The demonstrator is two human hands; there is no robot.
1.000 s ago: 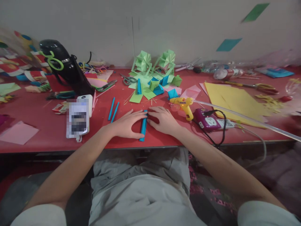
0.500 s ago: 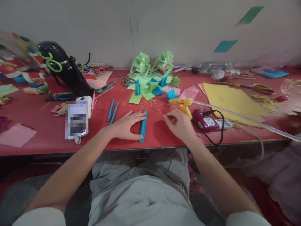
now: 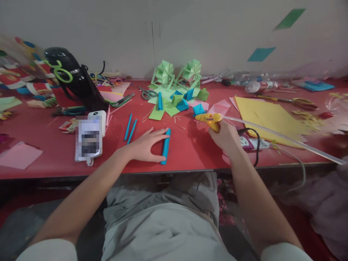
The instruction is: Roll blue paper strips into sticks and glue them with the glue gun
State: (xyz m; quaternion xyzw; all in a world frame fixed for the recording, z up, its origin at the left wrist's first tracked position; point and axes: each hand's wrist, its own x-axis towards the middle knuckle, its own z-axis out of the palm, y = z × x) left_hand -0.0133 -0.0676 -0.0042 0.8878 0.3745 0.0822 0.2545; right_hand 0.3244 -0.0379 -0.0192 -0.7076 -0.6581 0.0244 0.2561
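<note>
Your left hand lies flat on the red table, fingers spread and holding nothing, its fingertips touching the left side of the blue paper roll. The roll rests near the table's near edge, running near to far.

Your right hand is closed around the handle of the yellow glue gun, grip pinching it, with the nozzle pointing left. A long clear glue stick runs out of the back of the gun to the right, over the yellow paper sheet. Just right of your hand sits a purple power strip with a black cord looping off the near edge.

Farther back, in the middle of the table, are green folded paper models with small blue folded pieces among them, and grey scissors to their left. Two thin blue paper sticks lie left of your left hand, near a phone. A pink paper sheet lies at the near left.
</note>
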